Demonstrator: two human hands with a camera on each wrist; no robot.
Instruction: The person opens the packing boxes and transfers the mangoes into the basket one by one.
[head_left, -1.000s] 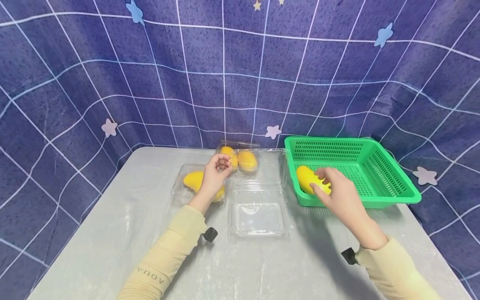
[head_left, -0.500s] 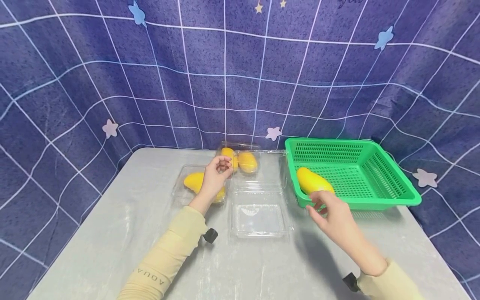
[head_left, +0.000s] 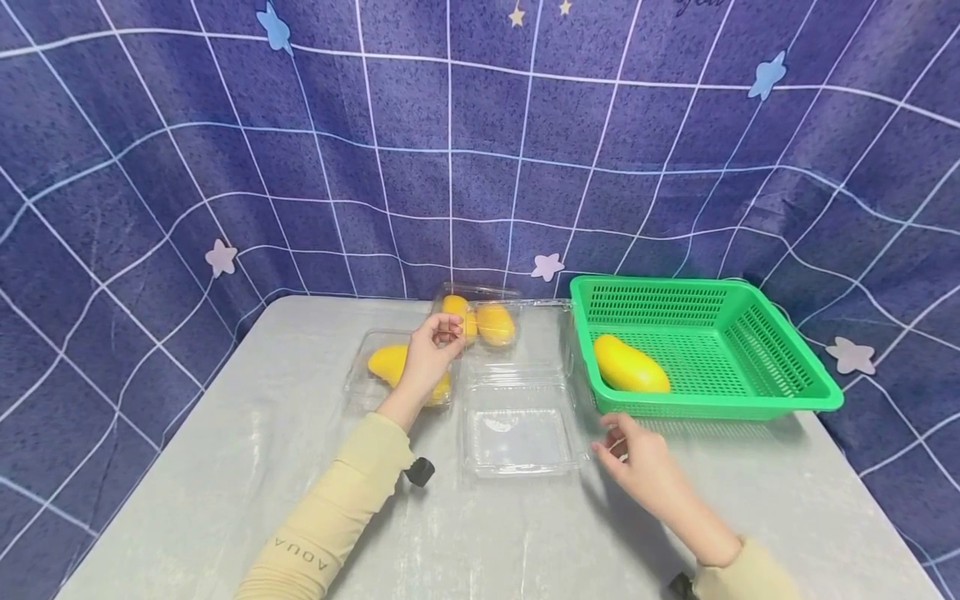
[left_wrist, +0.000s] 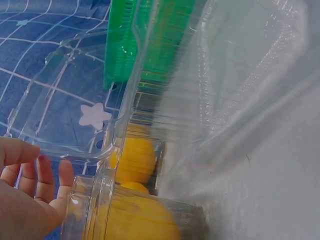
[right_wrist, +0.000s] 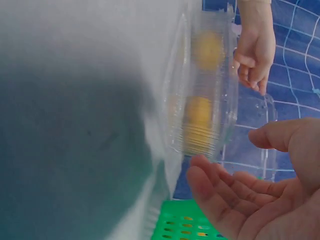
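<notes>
In the head view, my left hand [head_left: 431, 350] pinches the raised lid of a clear plastic clamshell box [head_left: 517, 433]; the left wrist view shows the lid [left_wrist: 65, 100] at my fingertips. Nothing lies in the box's base. My right hand [head_left: 637, 462] hovers just right of the base, fingers loosely bent and holding nothing. Behind it, a yellow mango [head_left: 630, 365] lies in the near left corner of the green basket [head_left: 750, 406]. Under my left forearm and hand, another clear box holds a yellow mango [head_left: 387, 362], partly hidden.
At the back, a further clear box [head_left: 480, 292] holds yellow mangoes [head_left: 496, 323], seen partly through the raised lid. A grey-covered table [head_left: 225, 467] carries everything. A blue curtain [head_left: 480, 183] with white lines hangs behind it.
My right hand has left the mango in the basket and moved toward me and left, over the table beside the box. My left hand stays at the lid.
</notes>
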